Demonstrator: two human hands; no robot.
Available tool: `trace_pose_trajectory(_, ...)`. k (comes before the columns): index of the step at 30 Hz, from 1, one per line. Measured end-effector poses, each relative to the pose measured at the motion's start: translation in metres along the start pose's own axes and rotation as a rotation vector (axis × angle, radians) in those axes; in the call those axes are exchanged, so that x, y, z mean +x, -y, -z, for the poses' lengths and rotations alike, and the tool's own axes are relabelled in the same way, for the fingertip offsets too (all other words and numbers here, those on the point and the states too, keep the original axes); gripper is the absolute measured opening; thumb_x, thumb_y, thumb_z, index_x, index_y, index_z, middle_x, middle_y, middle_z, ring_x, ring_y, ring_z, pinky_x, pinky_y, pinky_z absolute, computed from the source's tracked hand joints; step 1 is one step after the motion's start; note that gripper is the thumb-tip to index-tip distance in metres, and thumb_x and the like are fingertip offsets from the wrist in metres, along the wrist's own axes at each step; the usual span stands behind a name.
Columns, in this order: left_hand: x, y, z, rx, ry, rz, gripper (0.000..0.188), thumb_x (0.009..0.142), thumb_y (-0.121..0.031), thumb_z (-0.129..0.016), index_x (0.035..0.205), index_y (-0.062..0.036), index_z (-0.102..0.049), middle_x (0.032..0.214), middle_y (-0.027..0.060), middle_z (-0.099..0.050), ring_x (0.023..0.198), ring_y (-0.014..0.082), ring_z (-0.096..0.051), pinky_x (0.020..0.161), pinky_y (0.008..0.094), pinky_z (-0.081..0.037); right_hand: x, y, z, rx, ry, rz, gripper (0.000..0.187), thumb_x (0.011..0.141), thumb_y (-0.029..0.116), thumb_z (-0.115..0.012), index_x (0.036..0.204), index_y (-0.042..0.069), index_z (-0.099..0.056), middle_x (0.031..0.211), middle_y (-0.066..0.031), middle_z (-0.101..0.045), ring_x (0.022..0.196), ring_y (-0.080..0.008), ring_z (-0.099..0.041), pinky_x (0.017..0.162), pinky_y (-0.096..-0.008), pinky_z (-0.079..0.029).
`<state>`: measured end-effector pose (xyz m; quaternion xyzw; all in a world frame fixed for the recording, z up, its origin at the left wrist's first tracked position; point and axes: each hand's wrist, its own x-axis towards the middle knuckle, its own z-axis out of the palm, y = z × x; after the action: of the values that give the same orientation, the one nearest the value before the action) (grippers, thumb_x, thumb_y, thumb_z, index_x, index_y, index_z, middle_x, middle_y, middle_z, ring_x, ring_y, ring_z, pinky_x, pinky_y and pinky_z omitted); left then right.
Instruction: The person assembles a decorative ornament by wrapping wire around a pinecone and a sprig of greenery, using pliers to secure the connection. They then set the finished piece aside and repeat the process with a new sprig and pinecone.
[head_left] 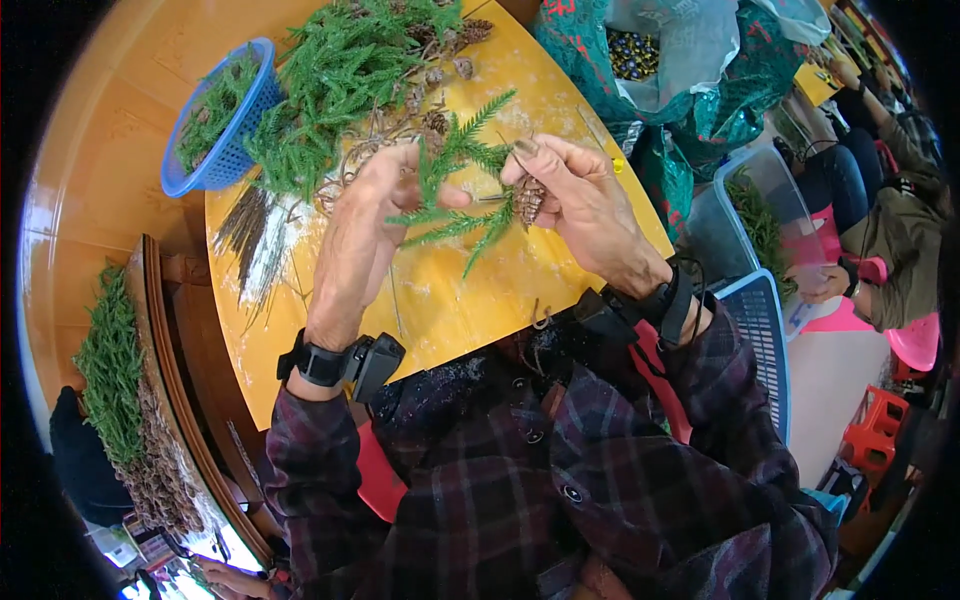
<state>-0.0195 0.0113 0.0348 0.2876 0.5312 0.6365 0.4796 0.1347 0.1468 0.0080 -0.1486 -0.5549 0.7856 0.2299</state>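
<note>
mid-piece, by the look of it. a brown, scaly pine cone (529, 203) and a forked, green, needle-leaved sprig (458, 157) meet above the yellow, white-flecked worktop (450, 315). right hand (590, 205): grip pinched on the cone. left hand (365, 215): fingers curled behind the sprig; needles cover the contact, can't tell if that grip is clenched on the stem or only steadying it.

done: cone and sprig are together at the fingertips. open: whether they're joined, can't see.

plenty of stock left: a heaped pile of green sprigs (340, 85) at the far side of the worktop, loose brown cones (463, 68) beside it, more greenery in a blue, perforated plastic basket (240, 130) at the worktop's far left. clear plastic bin (712, 232) right of the worktop holds greenery too; can't tell if finished pieces or stock.
</note>
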Motion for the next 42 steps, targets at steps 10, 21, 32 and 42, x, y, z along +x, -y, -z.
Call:
trace_pose_trajectory(10, -0.001, 0.03, -0.007, -0.118, -0.102, -0.18, 0.037, 0.085, -0.007, -0.058, 0.12, -0.0001, -0.049, 0.114, 0.0078, -0.057, 0.102, 0.0175, -0.055, 0.091, 0.0346, -0.043, 0.0, 0.003, -0.001, 0.143, -0.02, 0.016, 0.027, 0.095, 0.029, -0.05, 0.082, 0.008, -0.059, 0.068, 0.0067, -0.047, 0.057, -0.0015, -0.037, 0.051, -0.0197, -0.03)
trace_pose_trajectory(21, 0.006, 0.034, 0.029, -0.003, -0.024, -0.195, 0.012, 0.084, -0.006, -0.059, 0.094, -0.0013, -0.063, 0.095, 0.0027, -0.062, 0.1, 0.0103, -0.053, 0.085, 0.0258, -0.042, 0.003, 0.003, 0.002, -0.089, -0.121, 0.277, 0.026, 0.096, 0.025, -0.049, 0.099, 0.004, -0.063, 0.077, 0.006, -0.056, 0.058, -0.0017, -0.042, 0.05, -0.0169, -0.03)
trace_pose_trajectory(32, 0.002, 0.022, 0.003, -0.064, 0.093, -0.138, 0.023, 0.09, -0.015, -0.052, 0.103, 0.0027, -0.058, 0.094, 0.0063, -0.059, 0.104, 0.02, -0.054, 0.089, 0.0336, -0.042, -0.002, 0.007, 0.001, -0.107, 0.036, 0.035, 0.028, 0.096, 0.026, -0.048, 0.083, 0.004, -0.06, 0.067, 0.0045, -0.051, 0.055, -0.0018, -0.039, 0.049, -0.0178, -0.028)
trace_pose_trajectory(42, 0.002, 0.024, -0.012, -0.226, 0.027, -0.102, 0.033, 0.085, -0.012, -0.054, 0.114, 0.0029, -0.054, 0.099, 0.0082, -0.058, 0.097, 0.0196, -0.055, 0.085, 0.0329, -0.044, -0.002, 0.001, -0.002, -0.037, -0.051, 0.038, 0.028, 0.095, 0.028, -0.049, 0.081, 0.006, -0.06, 0.066, 0.0058, -0.049, 0.053, -0.001, -0.034, 0.047, -0.0181, -0.025)
